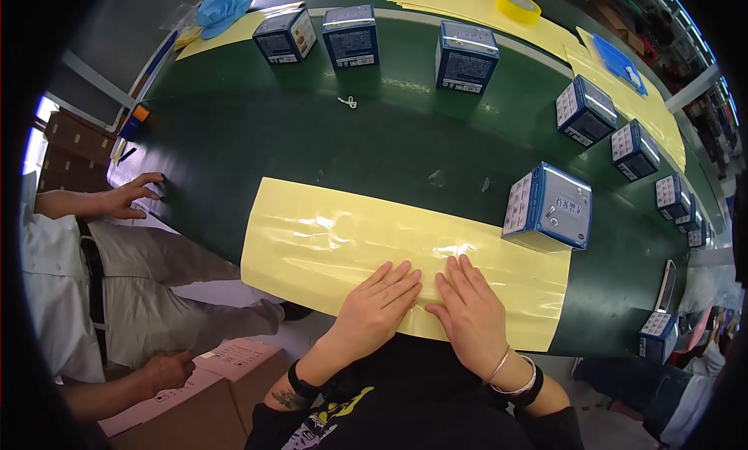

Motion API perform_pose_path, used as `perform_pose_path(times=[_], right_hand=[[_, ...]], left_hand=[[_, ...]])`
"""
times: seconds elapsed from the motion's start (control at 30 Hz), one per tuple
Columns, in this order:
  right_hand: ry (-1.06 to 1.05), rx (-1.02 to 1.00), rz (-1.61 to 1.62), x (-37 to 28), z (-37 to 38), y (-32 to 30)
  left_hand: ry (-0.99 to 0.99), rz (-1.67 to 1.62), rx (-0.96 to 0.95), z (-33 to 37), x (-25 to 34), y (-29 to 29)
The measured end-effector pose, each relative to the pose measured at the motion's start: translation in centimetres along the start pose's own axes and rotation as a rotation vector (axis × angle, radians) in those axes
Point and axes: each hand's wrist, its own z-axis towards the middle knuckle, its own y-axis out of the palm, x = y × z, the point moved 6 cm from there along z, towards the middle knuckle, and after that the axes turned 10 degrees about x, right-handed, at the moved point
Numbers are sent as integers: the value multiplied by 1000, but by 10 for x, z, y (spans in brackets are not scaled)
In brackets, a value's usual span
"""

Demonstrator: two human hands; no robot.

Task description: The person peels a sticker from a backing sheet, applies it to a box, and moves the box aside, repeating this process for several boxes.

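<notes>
A long glossy yellow sheet (pixel 351 232) lies along the near edge of the dark green table, slightly wrinkled. My left hand (pixel 379 303) rests flat on it, fingers stretched out, pointing away and to the right. Beside it my right hand (pixel 472 308) also lies flat on the sheet, with its thumb apart from the fingers. Neither hand holds anything. A blue and silver box (pixel 562 207) stands at the sheet's far right corner, apart from my hands. A small white piece (pixel 552 211) lies on its top.
More blue boxes (pixel 466 56) stand along the table's far and right sides. Yellow tape (pixel 519 7), a blue tray (pixel 617 63) and a blue cap (pixel 225 12) lie at the back. A small white piece (pixel 347 102) lies mid-table. At left, a co-worker's hand (pixel 131 197) touches the table edge beyond cartons (pixel 234 364).
</notes>
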Motion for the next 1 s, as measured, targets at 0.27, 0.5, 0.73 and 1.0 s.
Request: perform_pose_path(times=[0.27, 0.5, 0.73, 1.0], right_hand=[[-6, 17, 1, 2, 0, -6], [38, -57, 85, 17, 3, -43], [66, 276, -260, 97, 31, -163], [19, 342, -54, 135, 17, -140]], left_hand=[[40, -66, 131, -7, 6, -3], [-232, -326, -22, 32, 15, -34], [58, -331, -198, 135, 78, -8], [242, -217, 8, 171, 97, 67]])
